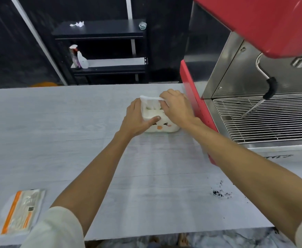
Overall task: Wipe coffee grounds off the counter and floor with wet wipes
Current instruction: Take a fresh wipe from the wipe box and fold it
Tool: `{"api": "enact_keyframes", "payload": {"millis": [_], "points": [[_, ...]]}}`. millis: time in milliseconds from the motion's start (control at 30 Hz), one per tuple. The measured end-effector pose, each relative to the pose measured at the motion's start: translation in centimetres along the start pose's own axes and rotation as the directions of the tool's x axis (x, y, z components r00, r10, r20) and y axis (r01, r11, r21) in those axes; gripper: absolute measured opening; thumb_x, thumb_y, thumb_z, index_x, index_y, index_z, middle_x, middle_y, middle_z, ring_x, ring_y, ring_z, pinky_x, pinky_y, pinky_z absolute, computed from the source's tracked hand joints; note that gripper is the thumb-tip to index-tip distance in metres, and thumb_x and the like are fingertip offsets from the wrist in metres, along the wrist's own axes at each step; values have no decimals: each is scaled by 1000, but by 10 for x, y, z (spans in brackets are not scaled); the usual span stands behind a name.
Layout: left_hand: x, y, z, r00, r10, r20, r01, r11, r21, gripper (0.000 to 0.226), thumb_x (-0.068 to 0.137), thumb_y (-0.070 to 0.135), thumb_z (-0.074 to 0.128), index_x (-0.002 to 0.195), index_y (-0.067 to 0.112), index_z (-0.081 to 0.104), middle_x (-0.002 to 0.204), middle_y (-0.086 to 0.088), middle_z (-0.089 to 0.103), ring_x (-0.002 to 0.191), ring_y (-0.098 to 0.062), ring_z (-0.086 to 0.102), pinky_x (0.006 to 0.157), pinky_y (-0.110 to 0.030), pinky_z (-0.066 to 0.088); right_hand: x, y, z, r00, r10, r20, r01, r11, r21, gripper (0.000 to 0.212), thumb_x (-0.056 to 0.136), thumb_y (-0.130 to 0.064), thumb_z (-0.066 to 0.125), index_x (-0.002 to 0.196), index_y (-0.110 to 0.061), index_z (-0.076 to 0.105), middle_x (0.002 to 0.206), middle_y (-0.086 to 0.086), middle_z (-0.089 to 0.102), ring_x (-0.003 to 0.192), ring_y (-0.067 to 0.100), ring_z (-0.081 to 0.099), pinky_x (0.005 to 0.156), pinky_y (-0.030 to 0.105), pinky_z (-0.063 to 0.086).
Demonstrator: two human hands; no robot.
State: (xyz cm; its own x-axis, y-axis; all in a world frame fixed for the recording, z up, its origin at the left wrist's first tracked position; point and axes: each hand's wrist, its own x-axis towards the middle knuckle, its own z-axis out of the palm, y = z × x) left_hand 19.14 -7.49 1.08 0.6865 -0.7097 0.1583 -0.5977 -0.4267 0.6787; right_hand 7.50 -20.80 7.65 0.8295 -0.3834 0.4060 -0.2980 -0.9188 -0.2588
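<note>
The white wipes box (161, 125) is steadied on the grey table (57, 122) by the left hand (137, 119), its grip curled round the box. A wet wipe (150, 101) is pinched in the right hand (178, 106) above the opening. Coffee grounds (220, 192) are scattered near the table's front right.

A café bar — red espresso machine (254, 24) with steam wand (264, 93), grey counter (57, 122)

Grey counter (75, 122): wipes box (164, 127), coffee grounds (218, 193), flat packet (21, 212), espresso machine (254, 104)
</note>
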Motion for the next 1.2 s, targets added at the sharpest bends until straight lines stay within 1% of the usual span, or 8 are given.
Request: {"api": "enact_keyframes", "payload": {"millis": [367,533,600,733,833,933,1033,1200], "points": [[-53,9,-12,998,1,-67,-5,998,-59,81,79,67,70,142,32,34,145,8,39,121,-5,33,98,-30,32,-50,-15,-21,997,35,-71,-22,985,171,15,93,-18,51,97,-10,63,91,3,64,80,21,57,68,37,48],[-99,18,-3,987,-156,39,160,955,-251,92,76,68,72,149,27,32,135,11,47,105,-2,57,77,-13,43,-90,-17,-19,989,133,-59,-106,935,339,14,90,-16,56,81,-7,63,73,2,60,65,16,49,55,20,35],[-115,21,3,970,-204,131,238,905,-352,91,77,67,72,149,30,31,133,10,55,104,1,61,77,-18,51,-108,-17,-17,984,176,-37,-143,889,435,13,89,-15,58,83,-7,65,72,3,65,61,11,50,54,10,36],[-138,28,20,957,-215,195,285,821,-495,77,82,55,74,145,36,34,131,9,60,112,-7,64,93,-40,59,-139,-17,-10,963,258,72,-253,788,561,9,89,-16,59,87,-12,67,75,-7,65,67,8,56,60,12,40],[-148,32,29,962,-209,173,272,764,-586,70,84,44,75,143,31,41,130,10,59,114,-10,64,89,-40,60,-159,-15,-5,944,309,116,-314,737,598,8,87,-18,59,84,-19,67,71,-12,62,63,-3,54,55,6,37],[-153,34,35,963,-230,142,265,704,-659,63,88,27,74,143,26,44,131,2,59,115,-15,64,86,-40,62,-175,-9,0,932,328,155,-354,728,587,9,88,-21,61,82,-16,67,72,-3,66,60,-1,53,55,13,39],[-155,35,36,964,-228,135,261,733,-628,58,89,22,71,140,29,47,128,0,59,114,-17,63,84,-42,62,-185,-4,1,915,361,179,-391,687,612,10,89,-22,62,87,-15,69,77,-2,70,68,8,60,63,21,47],[-154,38,33,969,-175,173,243,780,-577,47,88,24,71,131,34,56,118,9,64,110,-16,65,82,-40,63,-190,2,-3,882,402,244,-451,575,683,11,89,-18,62,87,-13,72,76,-6,69,66,0,58,66,19,45]]}}
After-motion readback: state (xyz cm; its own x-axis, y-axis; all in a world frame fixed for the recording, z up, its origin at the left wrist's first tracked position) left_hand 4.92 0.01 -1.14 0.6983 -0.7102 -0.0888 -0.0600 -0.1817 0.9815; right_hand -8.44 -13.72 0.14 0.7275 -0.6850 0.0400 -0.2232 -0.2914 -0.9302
